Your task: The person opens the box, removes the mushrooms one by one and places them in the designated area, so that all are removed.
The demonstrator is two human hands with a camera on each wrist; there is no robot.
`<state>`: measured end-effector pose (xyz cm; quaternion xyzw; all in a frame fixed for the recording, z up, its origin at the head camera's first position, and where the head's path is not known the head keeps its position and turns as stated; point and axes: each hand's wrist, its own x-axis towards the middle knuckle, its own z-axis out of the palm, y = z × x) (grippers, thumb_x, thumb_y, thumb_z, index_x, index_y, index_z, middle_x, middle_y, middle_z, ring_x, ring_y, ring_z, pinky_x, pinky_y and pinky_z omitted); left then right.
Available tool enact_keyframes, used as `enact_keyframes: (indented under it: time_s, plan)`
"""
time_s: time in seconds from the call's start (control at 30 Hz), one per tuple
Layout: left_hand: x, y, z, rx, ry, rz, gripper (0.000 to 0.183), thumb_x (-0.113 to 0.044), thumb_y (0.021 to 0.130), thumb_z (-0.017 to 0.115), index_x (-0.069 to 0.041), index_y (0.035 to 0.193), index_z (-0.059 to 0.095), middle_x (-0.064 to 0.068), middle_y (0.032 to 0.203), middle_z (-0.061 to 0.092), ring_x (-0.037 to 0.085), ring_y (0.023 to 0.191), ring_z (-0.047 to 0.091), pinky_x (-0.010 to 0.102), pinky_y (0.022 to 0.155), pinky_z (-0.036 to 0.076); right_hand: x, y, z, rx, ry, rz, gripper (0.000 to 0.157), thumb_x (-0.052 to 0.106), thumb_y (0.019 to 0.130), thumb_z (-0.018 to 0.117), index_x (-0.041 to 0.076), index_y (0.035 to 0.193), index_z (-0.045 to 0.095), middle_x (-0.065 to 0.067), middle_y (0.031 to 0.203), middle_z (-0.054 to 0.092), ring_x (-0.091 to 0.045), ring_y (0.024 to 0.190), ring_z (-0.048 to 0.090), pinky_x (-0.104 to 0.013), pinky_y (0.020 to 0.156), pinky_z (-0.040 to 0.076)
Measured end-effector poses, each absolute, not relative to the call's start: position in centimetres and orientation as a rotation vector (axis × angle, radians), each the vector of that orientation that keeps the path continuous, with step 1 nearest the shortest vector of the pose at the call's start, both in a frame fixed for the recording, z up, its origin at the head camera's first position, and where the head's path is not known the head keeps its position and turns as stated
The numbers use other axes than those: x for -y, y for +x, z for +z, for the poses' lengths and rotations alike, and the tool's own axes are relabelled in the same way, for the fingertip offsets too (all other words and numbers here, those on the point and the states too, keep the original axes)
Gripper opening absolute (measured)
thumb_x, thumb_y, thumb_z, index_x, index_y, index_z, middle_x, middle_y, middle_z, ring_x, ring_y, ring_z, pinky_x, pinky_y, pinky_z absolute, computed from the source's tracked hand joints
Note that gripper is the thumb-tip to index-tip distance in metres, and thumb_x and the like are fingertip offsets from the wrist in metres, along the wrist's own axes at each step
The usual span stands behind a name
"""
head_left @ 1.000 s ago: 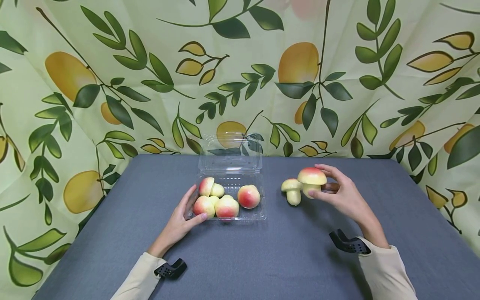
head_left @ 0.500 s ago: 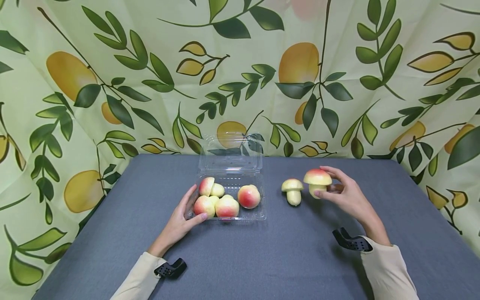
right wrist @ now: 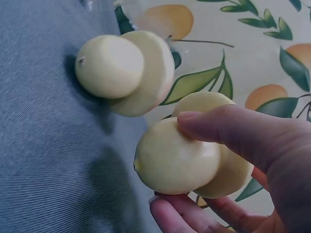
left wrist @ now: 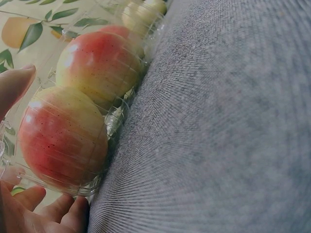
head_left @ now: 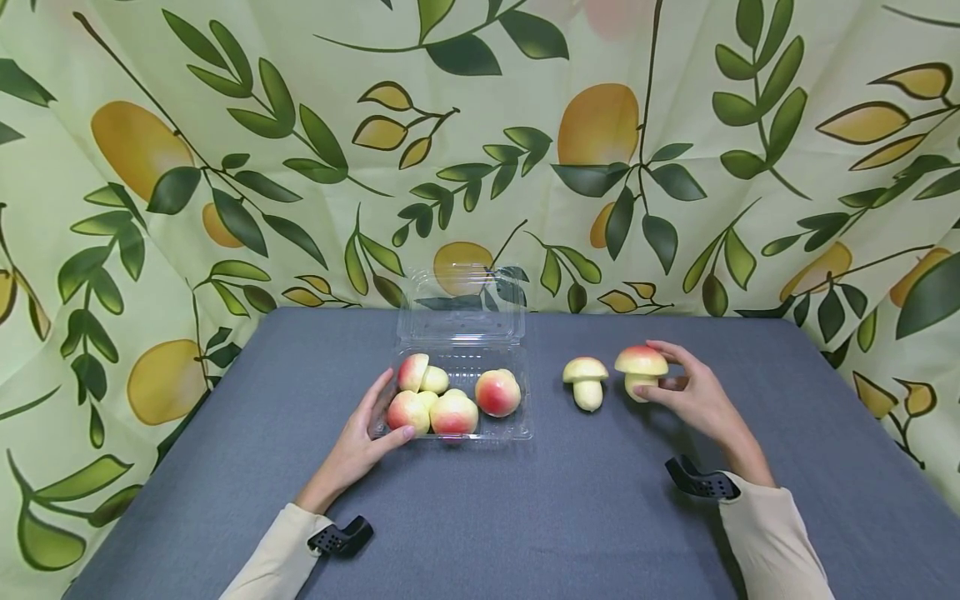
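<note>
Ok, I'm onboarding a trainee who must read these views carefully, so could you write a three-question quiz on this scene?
1. How many mushrooms lie in the clear container: A two, B four, C six?
2. True or false: the right hand holds a mushroom outside the container.
3. Fill in: the container's lid stands ____.

Key: 1 B; 2 true; 3 open.

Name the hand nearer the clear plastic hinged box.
Left hand: it holds the box at its left end. The right hand, gripping a cream, red-topped mushroom shape, is apart, to the right.
</note>
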<state>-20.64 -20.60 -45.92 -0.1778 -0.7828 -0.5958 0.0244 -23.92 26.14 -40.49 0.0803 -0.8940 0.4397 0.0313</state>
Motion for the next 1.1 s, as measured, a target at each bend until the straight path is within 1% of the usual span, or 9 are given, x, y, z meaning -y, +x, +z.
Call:
enact_keyframes:
  time_s: [0.1, 0.17, 0.23, 0.4, 0.5, 0.8, 0.93, 1.1]
  plan:
    - [20.6, -20.6, -45.9, 2.425, -0.543, -1.848, 0.088, -0.001, 0.089, 0.068, 0.001, 0.157, 0.012, 0.032, 0.159, 0.021, 0.047, 0.148, 0.021, 0.003, 0.103, 0.031, -26.2, -24.1, -40.9, 2.776, 0.226, 1.348, 0.073, 0.020, 0.088, 0.076, 0.005, 0.150, 0.039, -0.027, 0.138, 0.048, 0.000, 0.079, 0.062, -0.018, 0.067, 0.046]
    - [20.6, -20.7, -45.9, 2.429, -0.537, -1.846, 0.088, -0.002, 0.090, 0.068, 0.000, 0.157, 0.013, 0.032, 0.160, 0.021, 0.046, 0.148, 0.021, 0.003, 0.102, 0.031, -26.2, -24.3, -41.2, 2.795, 0.214, 1.340, 0.074, 0.020, 0.088, 0.076, 0.006, 0.150, 0.038, -0.027, 0.139, 0.047, -0.002, 0.081, 0.063, -0.019, 0.067, 0.047]
    - [20.7, -20.7, -45.9, 2.434, -0.534, -1.842, 0.088, -0.003, 0.090, 0.068, -0.001, 0.158, 0.013, 0.031, 0.160, 0.021, 0.046, 0.148, 0.021, 0.003, 0.102, 0.031, -26.2, -24.3, -41.4, 2.805, 0.202, 1.336, 0.075, 0.020, 0.088, 0.076, 0.005, 0.151, 0.037, -0.028, 0.139, 0.047, -0.008, 0.084, 0.065, -0.020, 0.067, 0.047]
    - [20.6, -20.7, -45.8, 2.433, -0.536, -1.842, 0.088, -0.003, 0.090, 0.068, -0.001, 0.158, 0.013, 0.032, 0.160, 0.021, 0.046, 0.148, 0.022, 0.003, 0.102, 0.031, -26.3, -24.4, -42.0, 2.813, 0.187, 1.326, 0.074, 0.019, 0.089, 0.075, 0.003, 0.150, 0.036, -0.032, 0.137, 0.047, -0.032, 0.094, 0.069, -0.022, 0.068, 0.049]
    - [20.6, -20.7, -45.8, 2.429, -0.539, -1.849, 0.088, -0.002, 0.090, 0.068, -0.001, 0.158, 0.013, 0.032, 0.160, 0.021, 0.046, 0.148, 0.022, 0.003, 0.102, 0.031, -26.2, -24.5, -42.2, 2.818, 0.179, 1.328, 0.073, 0.020, 0.090, 0.074, 0.003, 0.150, 0.036, -0.034, 0.136, 0.048, -0.040, 0.099, 0.068, -0.024, 0.068, 0.050]
    - [20.6, -20.6, -45.8, 2.427, -0.544, -1.851, 0.087, -0.002, 0.090, 0.068, -0.001, 0.158, 0.013, 0.032, 0.160, 0.021, 0.046, 0.148, 0.022, 0.003, 0.102, 0.031, -25.8, -24.4, -42.5, 2.870, 0.082, 1.282, 0.079, 0.031, 0.091, 0.072, -0.002, 0.151, 0.031, -0.034, 0.141, 0.045, -0.044, 0.108, 0.064, -0.029, 0.074, 0.049]
    - [20.7, -20.7, -45.8, 2.430, -0.541, -1.851, 0.087, -0.002, 0.090, 0.068, -0.001, 0.158, 0.013, 0.031, 0.160, 0.021, 0.046, 0.148, 0.022, 0.003, 0.102, 0.032, -25.8, -24.5, -42.5, 2.881, 0.072, 1.267, 0.079, 0.033, 0.092, 0.070, -0.002, 0.151, 0.031, -0.034, 0.142, 0.045, -0.045, 0.110, 0.063, -0.030, 0.076, 0.049]
    - [20.7, -20.6, -45.8, 2.444, -0.525, -1.837, 0.087, -0.004, 0.090, 0.068, -0.001, 0.158, 0.013, 0.030, 0.160, 0.021, 0.045, 0.148, 0.023, 0.003, 0.101, 0.032, -25.8, -24.6, -42.6, 2.888, 0.070, 1.283, 0.080, 0.035, 0.093, 0.069, -0.003, 0.152, 0.029, -0.035, 0.142, 0.043, -0.047, 0.115, 0.060, -0.035, 0.081, 0.051]
